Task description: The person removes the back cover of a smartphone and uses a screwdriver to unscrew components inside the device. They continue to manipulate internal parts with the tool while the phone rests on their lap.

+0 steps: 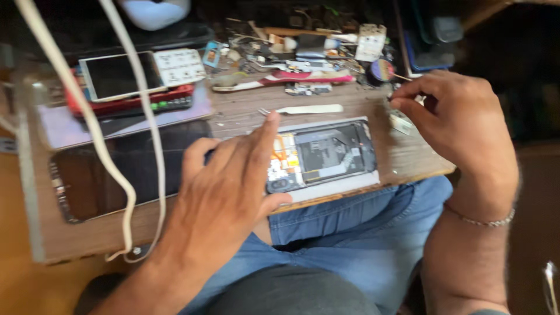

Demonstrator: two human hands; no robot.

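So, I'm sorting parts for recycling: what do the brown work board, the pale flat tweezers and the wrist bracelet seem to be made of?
The brown work board looks like wood or wood-look laminate, matt, with visible grain lines. The pale flat tweezers seem to be plastic or coated metal, dull and off-white. The thin wrist bracelet looks like metal, with silvery glinting links.

The left hand [224,181] hides the opened phone's [326,154] near end; the clutter [303,52] behind is blurred.

A white-framed phone [119,74] lay on a red one [131,102] at the back left of the wooden worktop [245,111], pale tweezers [303,109] lay near the middle, and white cables [140,105] crossed a dark screen panel [116,172].
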